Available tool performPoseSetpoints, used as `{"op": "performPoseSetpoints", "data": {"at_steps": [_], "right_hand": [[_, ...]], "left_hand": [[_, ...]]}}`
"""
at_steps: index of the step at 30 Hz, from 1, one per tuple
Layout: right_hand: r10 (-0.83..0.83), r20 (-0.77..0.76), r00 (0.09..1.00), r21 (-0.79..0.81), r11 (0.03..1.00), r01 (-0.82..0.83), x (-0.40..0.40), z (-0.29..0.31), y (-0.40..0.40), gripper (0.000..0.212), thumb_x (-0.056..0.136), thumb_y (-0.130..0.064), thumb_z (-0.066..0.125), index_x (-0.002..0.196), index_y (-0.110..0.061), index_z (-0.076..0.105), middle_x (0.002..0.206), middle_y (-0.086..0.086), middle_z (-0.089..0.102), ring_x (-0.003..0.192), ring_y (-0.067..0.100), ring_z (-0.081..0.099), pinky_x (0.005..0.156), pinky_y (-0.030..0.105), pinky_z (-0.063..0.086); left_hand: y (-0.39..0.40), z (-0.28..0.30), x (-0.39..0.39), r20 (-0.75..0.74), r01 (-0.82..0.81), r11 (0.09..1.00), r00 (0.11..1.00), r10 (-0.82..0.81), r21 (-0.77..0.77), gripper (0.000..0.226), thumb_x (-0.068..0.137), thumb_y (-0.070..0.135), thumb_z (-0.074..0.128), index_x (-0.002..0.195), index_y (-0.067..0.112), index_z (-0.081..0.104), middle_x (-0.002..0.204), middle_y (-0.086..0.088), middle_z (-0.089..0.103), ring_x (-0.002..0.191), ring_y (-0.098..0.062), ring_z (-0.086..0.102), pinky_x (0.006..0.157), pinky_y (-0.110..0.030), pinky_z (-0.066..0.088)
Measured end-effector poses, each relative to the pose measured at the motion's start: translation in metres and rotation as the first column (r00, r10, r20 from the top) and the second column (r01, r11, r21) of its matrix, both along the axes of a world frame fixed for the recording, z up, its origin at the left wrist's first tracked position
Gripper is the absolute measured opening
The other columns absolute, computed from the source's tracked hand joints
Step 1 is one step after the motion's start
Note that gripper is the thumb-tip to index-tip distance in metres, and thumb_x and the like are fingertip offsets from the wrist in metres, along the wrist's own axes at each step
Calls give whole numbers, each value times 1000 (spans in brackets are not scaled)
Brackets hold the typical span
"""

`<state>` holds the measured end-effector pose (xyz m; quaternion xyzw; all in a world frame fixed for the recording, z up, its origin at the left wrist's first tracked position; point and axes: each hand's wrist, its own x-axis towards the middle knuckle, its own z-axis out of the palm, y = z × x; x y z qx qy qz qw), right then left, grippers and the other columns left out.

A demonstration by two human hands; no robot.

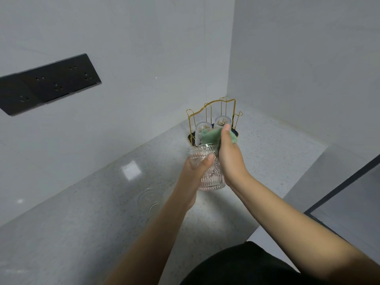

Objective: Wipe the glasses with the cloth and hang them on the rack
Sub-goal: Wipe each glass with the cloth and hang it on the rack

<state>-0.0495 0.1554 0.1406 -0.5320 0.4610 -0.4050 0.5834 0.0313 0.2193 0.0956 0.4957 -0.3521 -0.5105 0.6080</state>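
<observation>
My left hand (pixel 197 171) grips a ribbed clear glass (pixel 207 175) above the counter, thumb across its side. My right hand (pixel 228 157) holds a green cloth (pixel 211 135) against the glass's rim and right side. Behind them stands a gold wire rack (pixel 216 105) on a dark base, with two glasses hung upside down on it, one on the left (pixel 201 128) and one on the right (pixel 223 120). Another clear glass (pixel 150 200) lies on the counter to the left of my left forearm.
The speckled grey counter (pixel 92 212) runs into a corner of grey walls. A black socket panel (pixel 49 85) sits on the left wall. The counter's edge drops off at the right, by a dark-framed panel (pixel 345 192).
</observation>
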Motion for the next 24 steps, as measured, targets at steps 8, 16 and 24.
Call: {"op": "performPoseSetpoints", "data": {"at_steps": [8, 16, 24], "right_hand": [[-57, 79, 995, -228, 971, 74, -6, 3, -2, 46, 99, -40, 34, 69, -10, 51, 60, 3, 52, 57, 10, 49, 58, 24, 41], [-119, -140, 983, -292, 953, 74, -5, 8, -22, 53, 97, -42, 37, 52, -15, 37, 48, -2, 39, 46, 14, 39, 48, 27, 32], [-168, 5, 986, -294, 942, 162, -6, -2, -26, 44, 97, -35, 41, 59, -14, 43, 52, -3, 41, 44, 2, 39, 44, 16, 32]], "left_hand": [[1, 23, 10, -316, 245, 968, 923, -218, 47, 50, 94, 50, 44, 121, 13, 62, 103, -8, 71, 86, -23, 70, 72, -36, 58], [-1, 22, 18, -208, 288, 943, 945, -252, 165, 64, 82, 60, 54, 131, 19, 56, 116, -10, 70, 99, -28, 71, 73, -39, 59], [1, 22, 13, -472, 251, 951, 870, -140, 181, 55, 88, 55, 49, 105, 9, 74, 97, -14, 69, 78, -22, 67, 66, -29, 58]]}}
